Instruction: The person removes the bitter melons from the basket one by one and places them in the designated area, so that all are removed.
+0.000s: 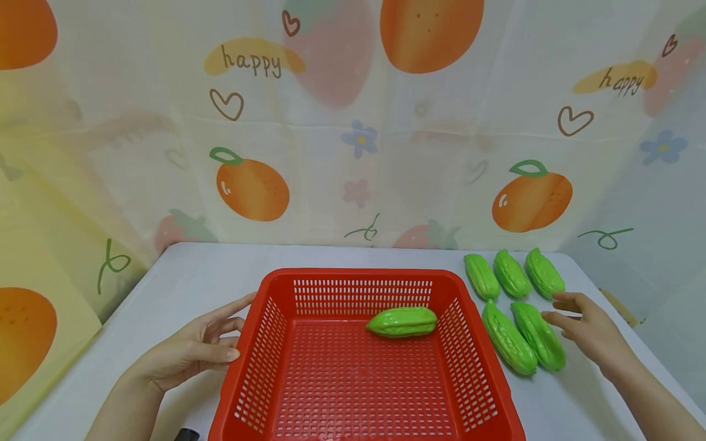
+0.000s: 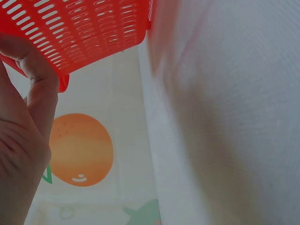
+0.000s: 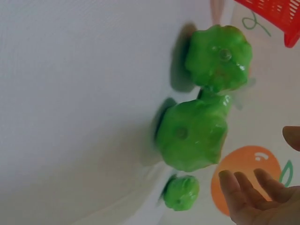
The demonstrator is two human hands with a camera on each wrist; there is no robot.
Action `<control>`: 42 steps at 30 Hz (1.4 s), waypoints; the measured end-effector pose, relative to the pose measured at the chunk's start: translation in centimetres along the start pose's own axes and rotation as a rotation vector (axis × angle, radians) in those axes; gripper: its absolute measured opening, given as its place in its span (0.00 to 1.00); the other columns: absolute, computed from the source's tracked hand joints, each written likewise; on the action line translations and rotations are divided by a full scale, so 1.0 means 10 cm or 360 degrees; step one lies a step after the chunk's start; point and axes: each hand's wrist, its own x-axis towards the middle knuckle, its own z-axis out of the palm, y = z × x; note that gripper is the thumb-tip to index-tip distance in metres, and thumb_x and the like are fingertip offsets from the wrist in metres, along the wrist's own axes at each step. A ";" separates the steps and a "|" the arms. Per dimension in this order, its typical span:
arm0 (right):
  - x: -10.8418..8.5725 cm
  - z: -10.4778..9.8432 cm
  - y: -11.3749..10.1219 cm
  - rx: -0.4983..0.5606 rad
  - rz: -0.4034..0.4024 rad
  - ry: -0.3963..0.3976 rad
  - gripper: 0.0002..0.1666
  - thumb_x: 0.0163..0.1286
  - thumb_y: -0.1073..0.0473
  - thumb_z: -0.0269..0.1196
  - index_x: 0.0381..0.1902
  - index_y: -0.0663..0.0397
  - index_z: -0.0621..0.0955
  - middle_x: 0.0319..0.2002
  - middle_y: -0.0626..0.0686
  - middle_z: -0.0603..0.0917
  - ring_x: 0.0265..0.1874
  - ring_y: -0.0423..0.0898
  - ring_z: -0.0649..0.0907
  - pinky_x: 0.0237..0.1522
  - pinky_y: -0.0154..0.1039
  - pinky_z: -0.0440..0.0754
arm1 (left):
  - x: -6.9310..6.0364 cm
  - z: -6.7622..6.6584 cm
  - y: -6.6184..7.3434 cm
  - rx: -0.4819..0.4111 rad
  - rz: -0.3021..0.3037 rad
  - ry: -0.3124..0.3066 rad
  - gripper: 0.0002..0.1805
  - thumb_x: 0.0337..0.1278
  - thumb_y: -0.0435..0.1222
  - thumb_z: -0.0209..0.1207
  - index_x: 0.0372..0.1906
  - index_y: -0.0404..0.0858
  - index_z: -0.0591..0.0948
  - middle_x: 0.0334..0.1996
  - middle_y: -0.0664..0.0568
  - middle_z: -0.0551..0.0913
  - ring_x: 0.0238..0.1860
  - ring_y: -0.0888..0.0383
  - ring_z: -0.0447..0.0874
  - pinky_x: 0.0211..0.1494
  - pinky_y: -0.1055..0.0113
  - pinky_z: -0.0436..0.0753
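A red plastic basket [image 1: 361, 392] with slotted walls stands on the white table. One glossy green bitter gourd [image 1: 402, 322] lies on its floor, near the back right. At the basket's left side, my left hand [image 1: 190, 346] touches the rim with thumb and forefinger, its fingers loosely bent rather than wrapped round it. My right hand [image 1: 590, 331] hovers to the right of the basket, fingers extended and holding nothing. Just left of it are two ridged bitter gourds, the closer one [image 1: 539, 335] beside another [image 1: 508, 337]. In the right wrist view, the right fingers [image 3: 248, 192] are apart from the gourds.
Three more bitter gourds stand in a back row: left [image 1: 482, 277], middle [image 1: 512, 274] and right [image 1: 544, 273]. A dark object [image 1: 187, 435] shows at the bottom edge, left of the basket. A fruit-printed curtain [image 1: 353, 153] hangs behind the table [image 1: 209, 269].
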 end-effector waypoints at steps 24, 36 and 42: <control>-0.17 0.17 -0.59 0.0112 -0.0215 0.0060 0.37 0.74 0.45 0.56 0.73 0.59 0.62 0.67 0.66 0.71 0.57 0.55 0.77 0.44 0.39 0.80 | -0.01 0.00 0.00 -0.0032 -0.0001 -0.0023 0.43 0.66 0.21 0.47 0.80 0.51 0.49 0.51 0.56 0.77 0.44 0.63 0.86 0.48 0.66 0.87; -0.19 0.25 -0.81 0.0188 -0.0308 0.0055 0.36 0.73 0.45 0.59 0.71 0.55 0.65 0.66 0.63 0.73 0.58 0.51 0.78 0.47 0.42 0.83 | -0.01 0.00 0.00 -0.0049 0.0021 -0.0055 0.43 0.66 0.20 0.45 0.80 0.51 0.48 0.51 0.56 0.77 0.44 0.63 0.85 0.47 0.68 0.86; -0.20 0.28 -0.90 0.0262 -0.0390 0.0047 0.35 0.72 0.48 0.61 0.71 0.54 0.66 0.66 0.61 0.73 0.45 0.17 0.74 0.42 0.27 0.81 | 0.00 0.00 0.00 -0.0049 0.0023 -0.0058 0.43 0.66 0.20 0.45 0.80 0.51 0.48 0.51 0.56 0.77 0.45 0.63 0.86 0.48 0.67 0.87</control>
